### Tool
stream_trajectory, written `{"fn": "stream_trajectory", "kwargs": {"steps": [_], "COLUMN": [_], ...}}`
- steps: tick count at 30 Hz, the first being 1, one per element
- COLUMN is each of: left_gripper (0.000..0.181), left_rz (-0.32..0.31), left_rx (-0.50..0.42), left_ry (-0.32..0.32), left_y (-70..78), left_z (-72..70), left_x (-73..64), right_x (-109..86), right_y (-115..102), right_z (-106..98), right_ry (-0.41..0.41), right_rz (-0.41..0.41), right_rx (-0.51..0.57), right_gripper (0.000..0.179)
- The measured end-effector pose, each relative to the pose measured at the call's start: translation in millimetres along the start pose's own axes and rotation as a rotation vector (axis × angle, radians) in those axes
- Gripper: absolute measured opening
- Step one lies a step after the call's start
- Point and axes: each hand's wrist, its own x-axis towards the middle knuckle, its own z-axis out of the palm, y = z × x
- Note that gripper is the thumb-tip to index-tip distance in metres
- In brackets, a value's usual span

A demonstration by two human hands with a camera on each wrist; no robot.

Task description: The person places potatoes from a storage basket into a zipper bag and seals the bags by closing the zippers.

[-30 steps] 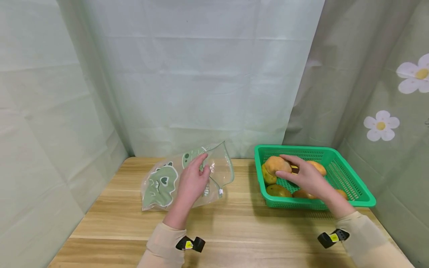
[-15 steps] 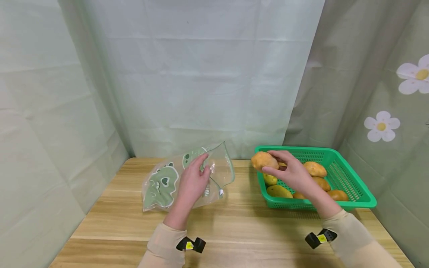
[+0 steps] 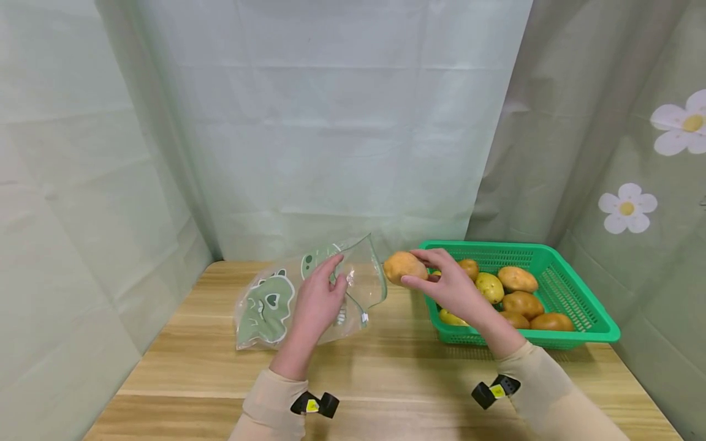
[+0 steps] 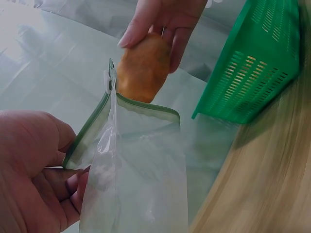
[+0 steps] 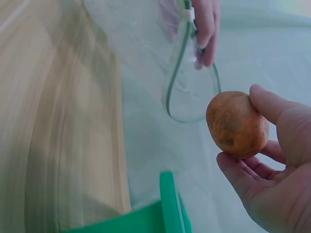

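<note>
A clear zip bag [image 3: 361,278] with green cartoon prints has its mouth spread toward the right. My left hand [image 3: 322,297] pinches one edge of that mouth; in the left wrist view the fingers [image 4: 68,187] are curled at the green-trimmed rim. Between the fingertips and thumb of my right hand [image 3: 449,285] is a brownish potato [image 3: 404,268]. In the head view it is held up just beside the bag's opening. From the right wrist, the potato [image 5: 235,124] appears close to the rim of the bag [image 5: 177,77]; whether they touch I cannot tell.
A green plastic basket [image 3: 598,318] stands on the wooden table [image 3: 380,380] at the right, holding several more potatoes [image 3: 521,304]. Pale curtains [image 3: 342,153] hang behind the table and along both sides.
My right hand has carried the potato left, from above the basket to the bag's mouth. More potatoes in the basket now show. My left hand and the bag have stayed put.
</note>
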Motion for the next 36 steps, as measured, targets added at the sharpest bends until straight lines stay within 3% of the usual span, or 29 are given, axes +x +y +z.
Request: {"fn": "stream_trajectory", "kwargs": {"steps": [12,20,36], "left_gripper": [0.054,0.054,0.054], "left_rz": [-0.002,0.018,0.002], "left_rx": [-0.008,0.001,-0.016], "left_ry": [0.001,0.012,0.002], "left_y": [1.8,1.9,2.6], "left_z": [-0.4,-0.3,0.6], "left_x": [-0.2,-0.6,-1.1], "right_x": [13.4,19.3,26.9], "right_y": [-10.6,-14.5,-12.4], "right_z": [33.8,51.2,75.6], "right_ry": [-0.007,0.007,-0.014], "right_rz": [-0.020,-0.024,-0.041], "right_rx": [0.014,-0.081,-0.109], "right_gripper": [0.066,0.067,0.064]}}
